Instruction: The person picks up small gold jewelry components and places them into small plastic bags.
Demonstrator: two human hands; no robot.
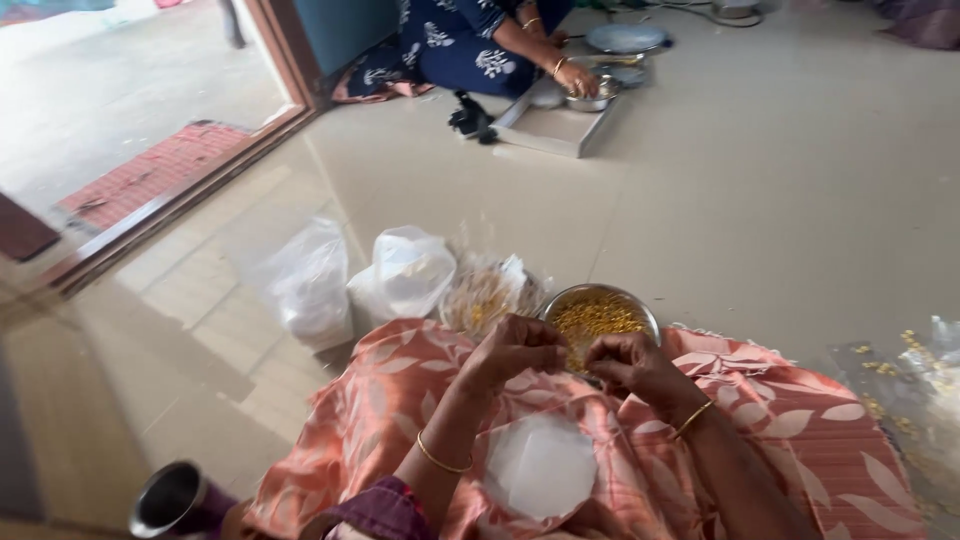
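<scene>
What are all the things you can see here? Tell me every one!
Steel bowl of yellow bits: 1, silver, on the floor just beyond both hands.
Clear bag of yellow bits: 1, left of that bowl.
White plastic bags: 2, left of the clear bag.
White round piece: 1, on the lap.
Orange leaf-print cloth: 1, over the lap.
Steel tumbler: 1, bottom left.
Red doormat: 1, outside the doorway.
Other person: 1, blue clothes, seated far back, hand at a small steel bowl.
Left hand: closed, fingertips pinched, gold bangle.
Right hand: closed, fingertips pinched, gold bangle.
</scene>
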